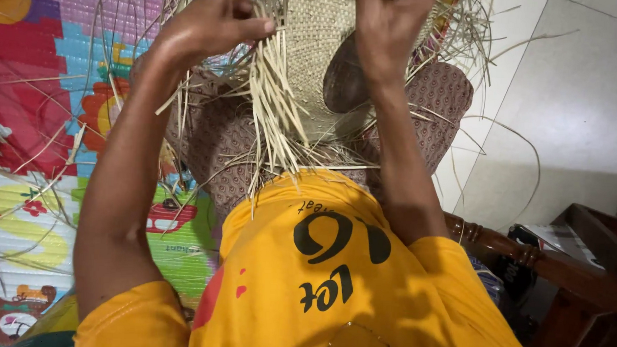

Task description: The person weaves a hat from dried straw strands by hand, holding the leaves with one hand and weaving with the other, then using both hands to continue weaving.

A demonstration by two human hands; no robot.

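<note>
Seated on colourful cartoon-print foam floor mat [23, 203], pale tiled floor [575, 102] to the right, dark carved wooden furniture [561, 268] at lower right. Left hand [214, 20] pinching loose pale straw strands [273, 102]. Right hand [388, 21] gripping half-woven tan straw mat [317, 56], held up over patterned brown-clad knees [219, 149].

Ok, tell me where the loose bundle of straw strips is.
Head view, upper middle: the straw strips hang from the left hand, beside the woven piece, above the yellow shirt.
</note>
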